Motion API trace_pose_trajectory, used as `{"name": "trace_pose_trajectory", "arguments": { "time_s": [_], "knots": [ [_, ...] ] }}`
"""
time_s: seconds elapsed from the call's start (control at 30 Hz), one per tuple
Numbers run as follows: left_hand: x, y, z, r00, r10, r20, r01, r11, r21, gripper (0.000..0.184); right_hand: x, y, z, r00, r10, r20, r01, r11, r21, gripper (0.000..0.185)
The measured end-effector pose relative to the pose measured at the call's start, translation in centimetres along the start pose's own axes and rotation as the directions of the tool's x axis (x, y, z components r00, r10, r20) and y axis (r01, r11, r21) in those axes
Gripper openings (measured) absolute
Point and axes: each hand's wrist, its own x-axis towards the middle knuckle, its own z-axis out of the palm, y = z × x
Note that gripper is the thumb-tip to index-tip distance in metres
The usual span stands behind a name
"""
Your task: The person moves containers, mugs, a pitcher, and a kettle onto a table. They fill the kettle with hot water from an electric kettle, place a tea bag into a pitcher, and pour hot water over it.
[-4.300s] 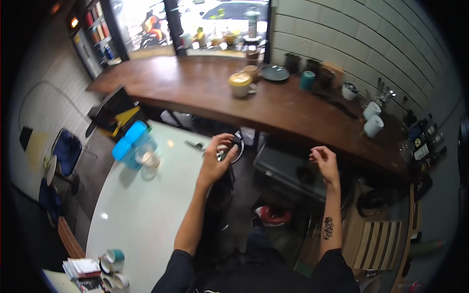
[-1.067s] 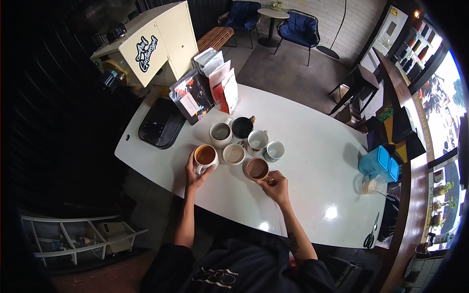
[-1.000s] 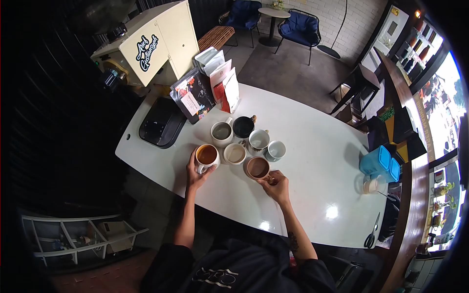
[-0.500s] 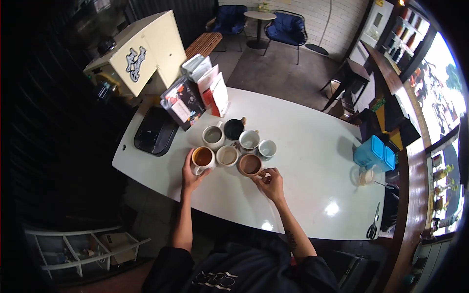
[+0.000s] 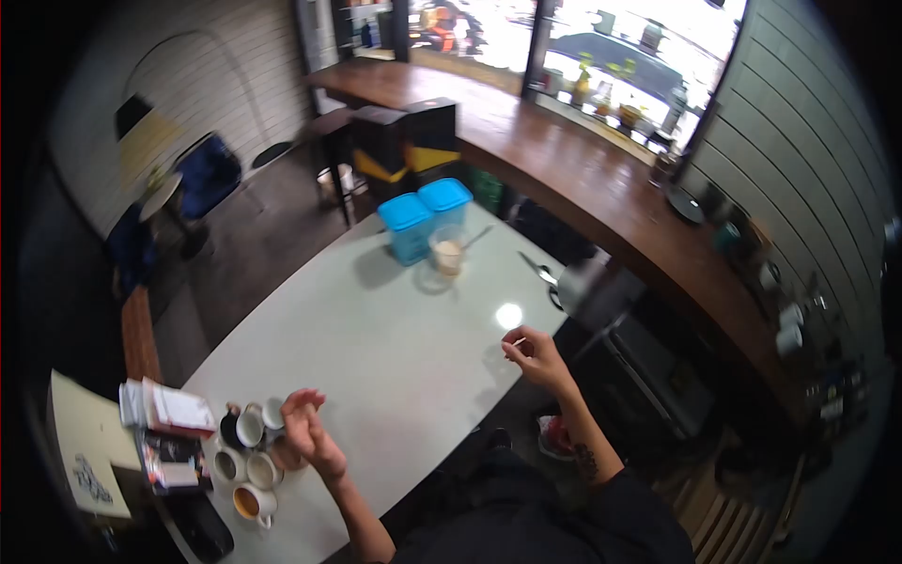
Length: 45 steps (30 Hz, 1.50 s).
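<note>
My left hand (image 5: 312, 434) is raised over the white table (image 5: 357, 357), its fingers apart and holding nothing, just right of a cluster of mugs. The orange-lined mug (image 5: 252, 503) sits at the near end of the cluster. A brown mug (image 5: 289, 455) is partly hidden behind my left hand. Beside them stand a cream mug (image 5: 263, 470), a grey-lined mug (image 5: 228, 464) and a black mug (image 5: 231, 429). My right hand (image 5: 534, 357) hovers by the table's right edge, thumb and fingers curled towards each other, with no object visible between them.
Two blue-lidded containers (image 5: 411, 230) stand at the table's far end beside a clear cup (image 5: 447, 254). Black-handled scissors (image 5: 545, 277) lie at the right edge. Coffee bags (image 5: 178, 414) stand at the left. A wooden counter (image 5: 564, 179) runs behind, with cups towards its right end.
The view has swung right towards the window and counter. Both hands have let go of the orange-lined and brown mugs and lifted away; the mugs remain in the cluster.
</note>
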Motion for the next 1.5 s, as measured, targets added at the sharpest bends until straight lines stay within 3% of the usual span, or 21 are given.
{"name": "trace_pose_trajectory", "arguments": {
  "time_s": [0.07, 0.13, 0.23, 0.3, 0.37, 0.43, 0.5, 0.57, 0.63, 0.7, 0.77, 0.83, 0.9, 0.93, 0.97, 1.03, 1.13, 1.3, 1.37, 1.5],
  "knots": [
    [0.2, -0.8, 8.0, 0.958, -0.117, 0.261, 0.141, 0.987, -0.073, 0.03, -2.2, -0.1, -6.6, 0.987, -0.011, -0.162, 0.003, 0.999, -0.048, 0.014],
    [-0.2, -1.2, 15.2, 0.79, -0.21, 0.575, 0.266, 0.964, -0.014, 0.027, -5.1, -0.8, -12.8, 0.952, 0.056, -0.3, -0.073, 0.996, -0.045, 0.012],
    [-2.2, -1.4, 24.8, 0.447, -0.222, 0.867, 0.109, 0.975, 0.193, 0.031, -9.4, -0.7, -22.0, 0.854, 0.041, -0.519, -0.127, 0.983, -0.132, 0.017],
    [-4.0, -0.8, 31.0, 0.268, -0.129, 0.955, 0.104, 0.989, 0.105, 0.033, -12.1, 0.0, -28.2, 0.762, -0.02, -0.648, -0.139, 0.971, -0.193, 0.016],
    [-5.9, 0.0, 37.6, 0.151, -0.071, 0.986, 0.119, 0.991, 0.053, 0.033, -14.2, 1.0, -34.3, 0.67, -0.038, -0.741, -0.172, 0.964, -0.205, 0.014],
    [-7.7, 0.6, 44.6, 0.108, -0.023, 0.994, 0.137, 0.991, 0.008, 0.033, -16.0, 2.1, -40.3, 0.589, -0.197, -0.784, -0.281, 0.86, -0.427, 0.014],
    [-9.6, 1.8, 52.1, 0.075, 0.089, 0.993, 0.135, 0.986, -0.099, 0.035, -17.5, 3.6, -45.7, 0.509, -0.201, -0.837, -0.325, 0.856, -0.403, 0.015],
    [-11.7, 2.9, 59.5, 0.028, 0.104, 0.994, 0.205, 0.973, -0.107, 0.036, -19.3, 4.9, -50.0, 0.419, -0.2, -0.886, -0.366, 0.856, -0.366, 0.017],
    [-13.7, 3.7, 67.1, 0.036, 0.254, 0.967, 0.1, 0.961, -0.256, 0.039, -21.0, 5.3, -53.7, 0.256, -0.306, -0.917, -0.542, 0.74, -0.398, 0.021],
    [-15.6, 3.4, 73.8, 0.067, 0.234, 0.97, -0.041, 0.972, -0.231, 0.046, -22.8, 5.4, -56.0, 0.186, -0.362, -0.914, -0.615, 0.683, -0.395, 0.025],
    [-17.4, 3.6, 79.4, 0.142, 0.242, 0.96, -0.161, 0.962, -0.218, 0.052, -24.0, 5.4, -58.5, 0.032, -0.505, -0.863, -0.764, 0.544, -0.347, 0.028],
    [-19.2, 1.4, 84.7, 0.131, 0.284, 0.95, -0.225, 0.942, -0.251, 0.057, -25.1, 6.4, -61.2, 0.062, -0.498, -0.865, -0.799, 0.494, -0.342, 0.037],
    [-21.0, 0.3, 88.5, 0.174, 0.38, 0.909, -0.442, 0.855, -0.272, 0.061, -25.0, 6.8, -63.9, 0.12, -0.347, -0.93, -0.825, 0.486, -0.288, 0.049],
    [-21.6, 0.2, 89.6, 0.175, 0.3, 0.938, -0.512, 0.841, -0.174, 0.064, -24.5, 6.4, -64.8, 0.143, -0.159, -0.977, -0.872, 0.446, -0.2, 0.066],
    [-22.2, 0.1, 90.4, 0.169, 0.306, 0.937, -0.51, 0.841, -0.182, 0.064, -23.8, 6.0, -65.8, 0.135, -0.161, -0.978, -0.875, 0.444, -0.194, 0.066],
    [-23.3, -0.3, 91.4, 0.221, 0.204, 0.954, -0.62, 0.784, -0.024, 0.065, -22.5, 5.3, -67.5, 0.105, 0.154, -0.982, -0.915, 0.403, -0.035, 0.076],
    [-23.8, -1.5, 92.5, 0.231, 0.197, 0.953, -0.673, 0.74, 0.01, 0.063, -22.0, 6.8, -70.3, 0.158, 0.283, -0.946, -0.961, 0.262, -0.082, 0.082],
    [-24.1, -2.3, 92.9, 0.242, 0.243, 0.939, -0.763, 0.645, 0.03, 0.052, -20.4, 7.3, -70.7, 0.135, 0.293, -0.946, -0.981, 0.176, -0.086, 0.08],
    [-24.1, -2.6, 93.0, 0.242, 0.249, 0.938, -0.771, 0.636, 0.03, 0.051, -20.0, 7.9, -70.4, 0.131, 0.205, -0.97, -0.943, 0.327, -0.058, 0.079],
    [-23.4, -2.6, 93.0, 0.199, 0.268, 0.943, -0.778, 0.628, -0.014, 0.05, -19.5, 7.9, -70.1, 0.117, 0.174, -0.978, -0.928, 0.37, -0.045, 0.078]
  ]
}}
